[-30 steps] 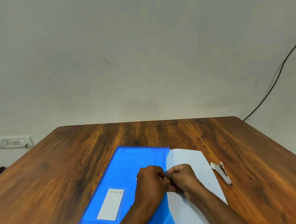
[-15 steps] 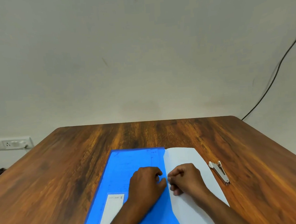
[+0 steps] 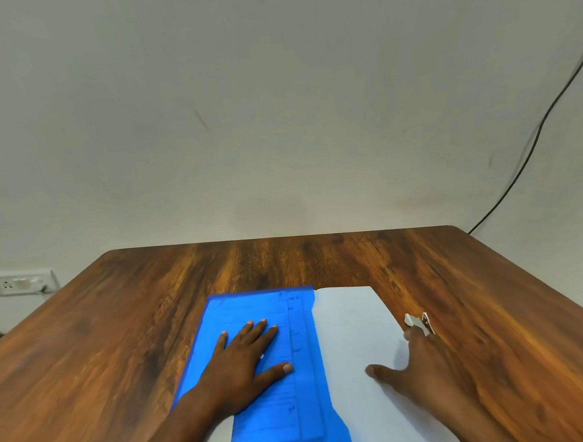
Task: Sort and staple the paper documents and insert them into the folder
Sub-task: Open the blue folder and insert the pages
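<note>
Both hands spread flat: left hand [image 3: 244, 363] on blue folder [image 3: 255, 325], right hand [image 3: 425, 366] at stapler [image 3: 419, 323] beside white paper [image 3: 355, 333].

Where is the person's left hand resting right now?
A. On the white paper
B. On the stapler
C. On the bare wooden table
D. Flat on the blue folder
D: the left hand lies flat, fingers spread, on the blue folder, while the right hand reaches toward the stapler.

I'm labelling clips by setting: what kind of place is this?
Probably an office or study desk: a wooden table against a plain wall, with a blue folder, paper sheets and a stapler.
</note>
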`<action>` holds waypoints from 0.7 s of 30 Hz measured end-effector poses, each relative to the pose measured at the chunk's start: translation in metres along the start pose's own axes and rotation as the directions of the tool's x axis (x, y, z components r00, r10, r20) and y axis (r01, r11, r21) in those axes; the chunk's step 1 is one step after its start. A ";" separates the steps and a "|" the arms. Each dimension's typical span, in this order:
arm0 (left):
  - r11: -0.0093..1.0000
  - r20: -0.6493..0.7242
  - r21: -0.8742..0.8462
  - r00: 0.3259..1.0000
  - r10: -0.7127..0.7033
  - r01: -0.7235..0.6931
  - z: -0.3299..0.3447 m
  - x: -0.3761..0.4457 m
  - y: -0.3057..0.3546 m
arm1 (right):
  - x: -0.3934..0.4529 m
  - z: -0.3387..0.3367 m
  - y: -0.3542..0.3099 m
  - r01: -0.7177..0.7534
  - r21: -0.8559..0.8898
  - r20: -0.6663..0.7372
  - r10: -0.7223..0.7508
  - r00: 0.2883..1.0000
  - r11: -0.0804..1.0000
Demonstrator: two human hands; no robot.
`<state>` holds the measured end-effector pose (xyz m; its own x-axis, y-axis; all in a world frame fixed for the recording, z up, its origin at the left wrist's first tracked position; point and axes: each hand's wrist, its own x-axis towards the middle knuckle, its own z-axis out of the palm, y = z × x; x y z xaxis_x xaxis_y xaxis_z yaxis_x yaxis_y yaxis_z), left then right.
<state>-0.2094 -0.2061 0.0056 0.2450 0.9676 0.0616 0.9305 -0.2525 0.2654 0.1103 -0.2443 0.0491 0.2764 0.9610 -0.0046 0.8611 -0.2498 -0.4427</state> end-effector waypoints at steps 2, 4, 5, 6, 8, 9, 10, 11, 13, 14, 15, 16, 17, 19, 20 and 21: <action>0.998 -0.015 -0.017 0.998 -0.065 0.065 -0.001 -0.002 0.002 | 0.003 0.000 0.002 0.011 -0.003 0.018 -0.011 1.000 1.000; 0.987 -0.020 0.001 0.986 -0.163 0.163 -0.004 -0.005 0.008 | 0.007 0.003 0.005 0.009 0.007 0.029 -0.010 1.000 1.000; 0.977 -0.024 0.021 0.977 -0.212 0.213 -0.007 -0.007 0.012 | 0.009 0.005 0.006 0.009 0.016 0.023 -0.009 1.000 1.000; 0.965 -0.029 0.045 0.966 -0.258 0.260 -0.010 -0.009 0.016 | 0.011 0.008 0.006 0.017 0.025 0.013 -0.018 1.000 1.000; 0.938 -0.047 0.097 0.943 -0.331 0.334 -0.015 -0.012 0.025 | 0.009 0.011 0.002 0.040 0.034 -0.007 -0.040 0.999 0.999; 0.925 -0.068 0.128 0.933 -0.353 0.359 -0.016 -0.012 0.028 | 0.007 0.012 -0.001 0.057 0.037 -0.027 -0.056 0.998 0.998; 0.911 -0.094 0.164 0.925 -0.368 0.379 -0.018 -0.013 0.032 | 0.006 0.012 -0.004 0.074 0.038 -0.049 -0.072 0.996 0.997; 0.895 -0.119 0.199 0.917 -0.382 0.399 -0.019 -0.014 0.036 | 0.005 0.013 -0.008 0.081 0.033 -0.060 -0.079 0.995 0.996; 0.862 -0.157 0.248 0.896 -0.414 0.442 -0.020 -0.014 0.044 | 0.003 0.014 -0.015 0.087 0.035 -0.074 -0.084 0.994 0.996; 0.843 -0.176 0.261 0.882 -0.437 0.469 -0.019 -0.013 0.047 | 0.004 0.015 -0.018 0.090 0.040 -0.077 -0.087 0.993 0.995; 0.823 -0.198 0.270 0.866 -0.460 0.499 -0.020 -0.013 0.051 | 0.005 0.017 -0.021 0.094 0.043 -0.079 -0.091 0.993 0.995; 0.805 -0.215 0.275 0.850 -0.481 0.525 -0.020 -0.012 0.054 | 0.007 0.019 -0.024 0.099 0.043 -0.085 -0.095 0.992 0.994; 0.792 -0.224 0.280 0.840 -0.495 0.542 -0.020 -0.011 0.058 | 0.009 0.021 -0.026 0.101 0.047 -0.093 -0.097 0.991 0.994; 0.783 -0.216 0.299 0.838 -0.502 0.546 -0.020 -0.007 0.064 | 0.013 0.024 -0.032 0.107 0.068 -0.089 -0.101 0.991 0.992; 0.783 -0.210 0.300 0.839 -0.502 0.544 -0.020 -0.006 0.067 | 0.017 0.027 -0.034 0.111 0.088 -0.084 -0.104 0.991 0.990; 0.786 -0.208 0.294 0.840 -0.502 0.543 -0.021 -0.004 0.069 | 0.021 0.030 -0.036 0.117 0.113 -0.086 -0.108 0.990 0.987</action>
<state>-0.1522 -0.2275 0.0439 -0.3181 0.9407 0.1183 0.9449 0.3247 -0.0411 0.0720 -0.2117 0.0385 0.2179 0.9685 0.1205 0.8337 -0.1205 -0.5389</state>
